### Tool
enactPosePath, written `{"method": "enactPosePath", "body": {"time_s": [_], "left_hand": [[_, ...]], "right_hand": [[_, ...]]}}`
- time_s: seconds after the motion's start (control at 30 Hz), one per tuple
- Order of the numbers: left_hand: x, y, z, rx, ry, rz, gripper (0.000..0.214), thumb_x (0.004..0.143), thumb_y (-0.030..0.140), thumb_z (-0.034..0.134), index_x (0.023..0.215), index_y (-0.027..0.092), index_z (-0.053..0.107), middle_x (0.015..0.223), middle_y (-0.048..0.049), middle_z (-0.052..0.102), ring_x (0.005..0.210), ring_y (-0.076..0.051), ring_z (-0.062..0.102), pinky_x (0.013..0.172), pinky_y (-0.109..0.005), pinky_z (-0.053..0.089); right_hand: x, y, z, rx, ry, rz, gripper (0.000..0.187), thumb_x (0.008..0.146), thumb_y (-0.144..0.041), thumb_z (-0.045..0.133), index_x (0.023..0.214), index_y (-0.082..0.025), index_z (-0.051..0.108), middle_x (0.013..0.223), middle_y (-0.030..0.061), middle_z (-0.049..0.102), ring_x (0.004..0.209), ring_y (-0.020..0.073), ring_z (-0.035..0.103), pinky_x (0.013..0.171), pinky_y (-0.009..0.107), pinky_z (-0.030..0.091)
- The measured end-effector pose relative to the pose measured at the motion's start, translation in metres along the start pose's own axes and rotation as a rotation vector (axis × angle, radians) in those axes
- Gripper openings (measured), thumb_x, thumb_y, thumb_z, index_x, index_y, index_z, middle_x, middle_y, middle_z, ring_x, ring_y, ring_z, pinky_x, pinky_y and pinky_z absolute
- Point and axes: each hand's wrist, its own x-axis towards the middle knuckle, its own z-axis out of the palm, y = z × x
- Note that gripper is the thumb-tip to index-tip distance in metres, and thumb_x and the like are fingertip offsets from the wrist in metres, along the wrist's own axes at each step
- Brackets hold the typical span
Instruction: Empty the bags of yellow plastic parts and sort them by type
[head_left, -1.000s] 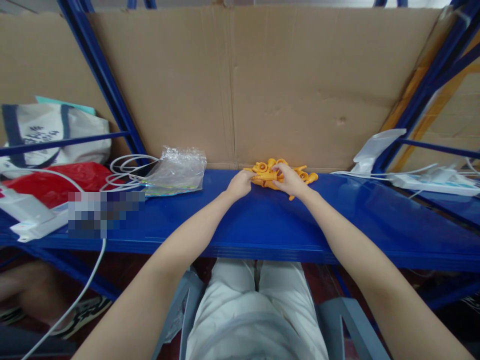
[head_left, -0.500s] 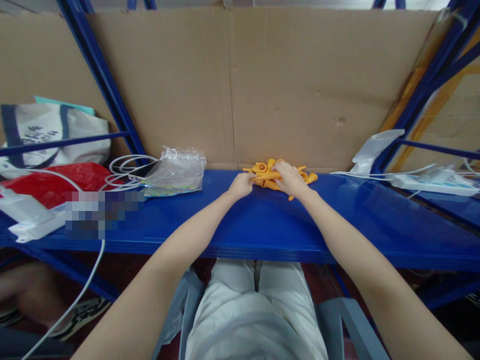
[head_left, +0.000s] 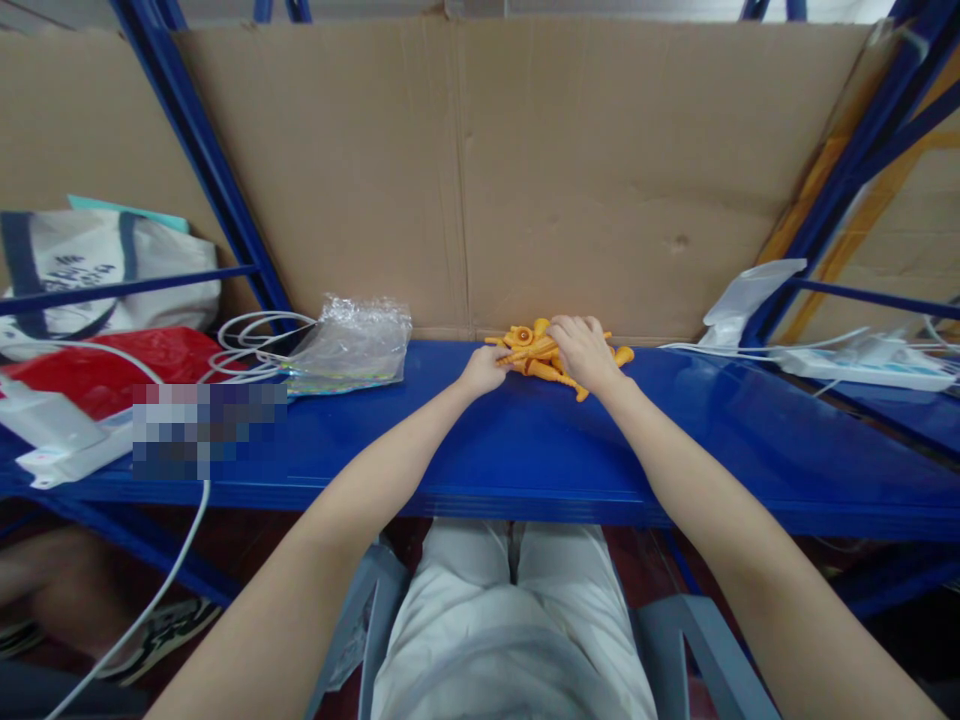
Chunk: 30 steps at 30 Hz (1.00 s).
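In the head view, the person's left hand (head_left: 484,370) has its fingertips pinched on the left end of a slender, orange-yellow plastic piece (head_left: 531,351). The right hand (head_left: 586,350) is curled over the other end — as far as so small a view shows, gripping it too, though the fingers hide that tip. The piece sits between the hands, at the back of the glossy blue metal shelf (head_left: 525,450), its long axis running from left to right and slanting slightly away from the person toward the right.

Around it lies a heap of orange-yellow plastic parts with round, cup-like ends (head_left: 523,336), one ridged stem pointing toward the near right. Behind stands a brown cardboard panel (head_left: 465,180). To the left lie a clear, crinkled plastic bag (head_left: 360,340) and a white canvas tote bag with navy handles (head_left: 161,255) — its dark lettering is too blurred to read.
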Motion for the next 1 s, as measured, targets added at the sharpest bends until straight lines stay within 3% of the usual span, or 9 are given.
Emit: {"method": "enactPosePath", "body": {"time_s": [0.17,0.3,0.43,0.67,0.77,0.87,1.0], "left_hand": [[-0.003,-0.012,-0.012,0.069,0.043,-0.072,0.024,0.082,0.008,0.066,0.100,0.016,0.081,0.103,-0.0078,0.079,0.101,-0.026,0.073,0.092,-0.033,0.055],[-0.005,-0.018,-0.015,0.183,0.081,-0.044,0.027,0.083,0.006,0.062,0.100,0.016,0.080,0.102,-0.0102,0.079,0.101,-0.026,0.073,0.089,-0.032,0.055],[-0.005,-0.017,-0.008,0.244,0.073,0.029,0.030,0.084,0.005,0.058,0.099,0.017,0.080,0.100,-0.0092,0.079,0.098,-0.025,0.073,0.087,-0.029,0.055],[-0.007,-0.013,-0.006,0.256,0.069,0.048,0.035,0.083,0.003,0.055,0.101,0.018,0.080,0.104,-0.0098,0.079,0.102,-0.025,0.073,0.092,-0.030,0.055],[-0.007,-0.013,-0.006,0.251,0.069,0.049,0.036,0.082,0.002,0.055,0.103,0.018,0.080,0.105,-0.0096,0.079,0.103,-0.025,0.073,0.093,-0.031,0.055],[-0.007,-0.013,-0.006,0.249,0.067,0.058,0.035,0.083,0.003,0.055,0.103,0.018,0.080,0.105,-0.0095,0.079,0.104,-0.025,0.073,0.092,-0.031,0.055],[-0.008,-0.011,-0.007,0.251,0.055,0.059,0.033,0.084,0.004,0.056,0.102,0.018,0.080,0.105,-0.0096,0.079,0.103,-0.025,0.073,0.091,-0.030,0.055]], "right_hand": [[-0.009,0.021,-0.001,0.026,0.088,0.204,0.031,0.087,-0.012,0.043,0.113,-0.020,0.057,0.125,0.0180,0.062,0.116,0.0332,0.054,0.099,0.052,0.037],[-0.018,0.045,0.005,0.139,0.185,0.544,0.030,0.085,-0.027,0.053,0.114,-0.020,0.051,0.113,0.0164,0.063,0.105,0.0328,0.059,0.090,0.048,0.045],[-0.027,0.067,0.007,0.194,0.259,0.798,0.025,0.086,-0.030,0.049,0.110,-0.022,0.050,0.100,0.0106,0.064,0.094,0.0283,0.063,0.084,0.042,0.047],[-0.041,0.088,0.003,0.230,0.341,0.993,0.020,0.082,-0.022,0.043,0.095,-0.021,0.058,0.098,0.0107,0.067,0.095,0.0281,0.063,0.089,0.044,0.048],[-0.048,0.090,0.002,0.206,0.300,1.067,0.028,0.082,-0.021,0.043,0.101,-0.018,0.064,0.107,0.0149,0.067,0.105,0.0302,0.063,0.096,0.046,0.047],[-0.057,0.090,0.005,0.173,0.220,1.115,0.041,0.084,-0.024,0.044,0.119,-0.015,0.065,0.120,0.0193,0.064,0.116,0.0332,0.060,0.101,0.052,0.045],[-0.068,0.093,0.014,0.147,-0.042,1.203,0.052,0.085,-0.025,0.048,0.135,-0.018,0.061,0.139,0.0218,0.056,0.133,0.0393,0.049,0.107,0.068,0.035]]}}
